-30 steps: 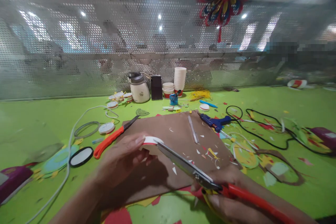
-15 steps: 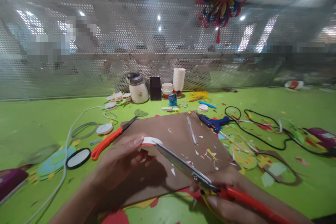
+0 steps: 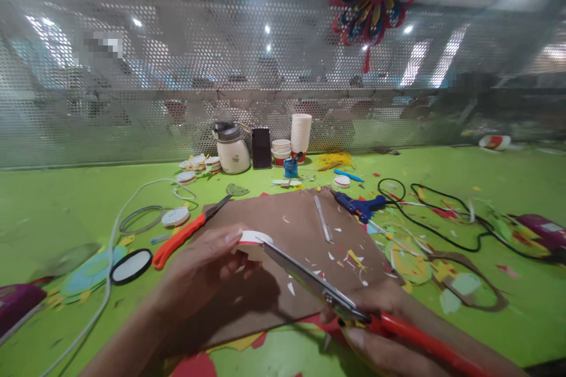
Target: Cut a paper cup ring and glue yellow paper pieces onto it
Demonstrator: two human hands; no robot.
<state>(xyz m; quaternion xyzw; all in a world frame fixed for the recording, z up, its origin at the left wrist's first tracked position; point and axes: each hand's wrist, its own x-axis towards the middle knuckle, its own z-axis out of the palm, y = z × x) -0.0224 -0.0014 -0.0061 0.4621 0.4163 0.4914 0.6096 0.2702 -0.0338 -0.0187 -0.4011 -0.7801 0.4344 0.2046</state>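
Between the thumb and fingers of my left hand is a small white paper cup piece with a red band. My right hand grips red-handled scissors whose blades point up and to the left. The blade tips meet the edge of the cup piece. Both hands are above a brown cardboard sheet strewn with small white, yellow and red paper scraps. A second pair of scissors or a knife with an orange handle lies left of my left hand.
A blue glue gun with a looping black cord sits at the right of the cardboard. A white pen-like tool lies on it. Behind stand a pitcher, a phone and stacked paper cups. A white cable runs along the left.
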